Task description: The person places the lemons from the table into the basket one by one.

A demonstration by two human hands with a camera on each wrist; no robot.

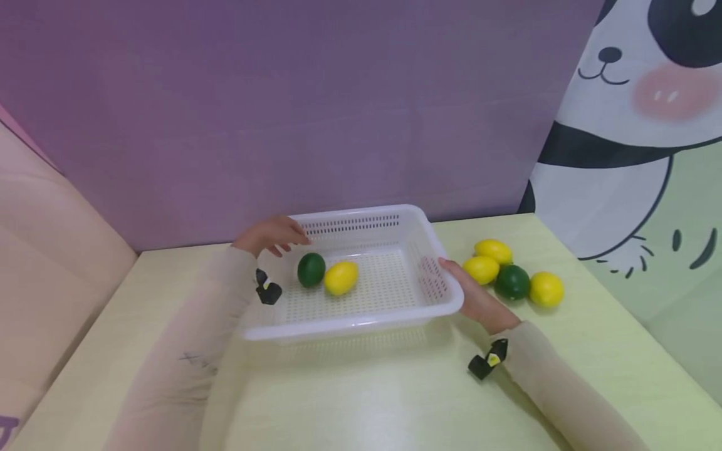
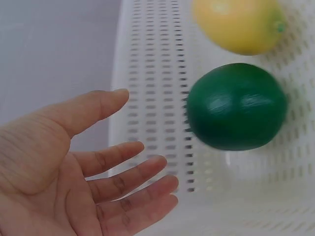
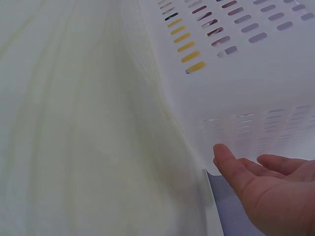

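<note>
A white plastic basket (image 1: 355,322) with slotted walls stands on the table in the head view. Inside lie a dark green oval fruit (image 1: 311,270) and a lemon (image 1: 341,278), side by side. My left hand (image 1: 276,233) is over the basket's far left corner; in the left wrist view its fingers are spread and hold nothing, apart from the green fruit (image 2: 237,106). My right hand (image 1: 479,300) is at the basket's right side, fingertips by the outer rim. From the right wrist, the thumb of that hand (image 3: 275,196) appears against the outer wall, its fingers extended.
Right of the basket, several lemons (image 1: 546,289) and another green fruit (image 1: 512,282) sit close together on the pale table (image 1: 361,401). A purple wall (image 1: 282,113) rises behind the table, and a panda picture (image 1: 615,188) covers the right wall.
</note>
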